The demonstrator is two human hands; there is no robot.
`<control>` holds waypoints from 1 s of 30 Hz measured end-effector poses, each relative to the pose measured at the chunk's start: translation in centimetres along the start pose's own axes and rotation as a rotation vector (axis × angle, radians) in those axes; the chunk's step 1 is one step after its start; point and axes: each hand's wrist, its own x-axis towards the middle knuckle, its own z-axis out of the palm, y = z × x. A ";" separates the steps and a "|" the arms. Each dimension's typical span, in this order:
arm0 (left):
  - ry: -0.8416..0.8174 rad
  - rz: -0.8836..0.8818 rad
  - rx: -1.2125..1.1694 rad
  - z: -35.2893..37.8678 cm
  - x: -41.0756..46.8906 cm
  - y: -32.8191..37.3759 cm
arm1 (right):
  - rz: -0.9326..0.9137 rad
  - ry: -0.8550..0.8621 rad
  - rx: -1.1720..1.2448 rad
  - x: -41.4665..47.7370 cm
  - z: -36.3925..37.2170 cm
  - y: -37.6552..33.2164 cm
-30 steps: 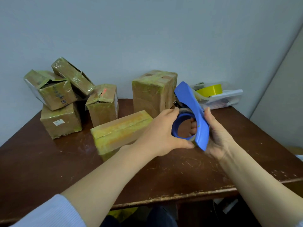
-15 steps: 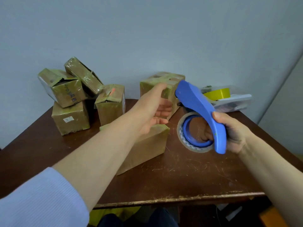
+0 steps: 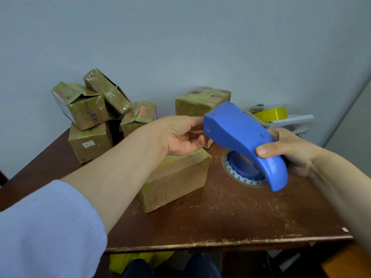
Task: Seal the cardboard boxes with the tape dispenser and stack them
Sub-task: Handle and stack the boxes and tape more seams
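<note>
The counter (image 3: 230, 213) is dark brown wood, scratched all over its near half, and it stands against a plain pale wall (image 3: 180, 47). Its worn front edge (image 3: 220, 242) runs across the lower part of the view; its right corner shows, and the left end runs out of view behind a pale ribbed sleeve (image 3: 46, 227).

The right grip (image 3: 289, 145) is closed round the handle of the blue tape dispenser (image 3: 239, 133), thumb on top. The dispenser is held above the counter right of centre, with its tape roll (image 3: 241, 177) low over the wood. The left grip (image 3: 178, 135) hangs just beside the dispenser's nose with loosely bent fingers and holds nothing that can be seen; its forefinger tip goes behind the nose.

Under the left wrist a low cardboard box (image 3: 176, 177) lies on the counter. A taller taped box (image 3: 200, 101) stands behind it near the wall. At the back left a pile of boxes (image 3: 90, 143) crowds the corner, two of them tilted on top, with a small box (image 3: 138, 117) beside it. At the back right a clear tray (image 3: 291, 121) holds a yellow tape roll (image 3: 271, 114).

Bare wood shows in front of the low box and along the right front.
</note>
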 end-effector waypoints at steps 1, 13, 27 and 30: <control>-0.015 0.002 -0.032 -0.1 0.1 0.0 | -0.011 -0.002 0.010 0.0 -0.1 0.2; -0.005 0.403 0.370 1.4 -0.9 -0.6 | -0.172 -0.377 0.554 1.1 -1.6 4.7; 0.416 0.954 0.757 2.9 -2.2 -2.7 | -0.119 -0.314 0.805 1.6 -0.2 4.9; 0.468 1.008 0.805 3.1 -2.1 -2.8 | -0.134 -0.356 0.830 1.5 0.3 4.8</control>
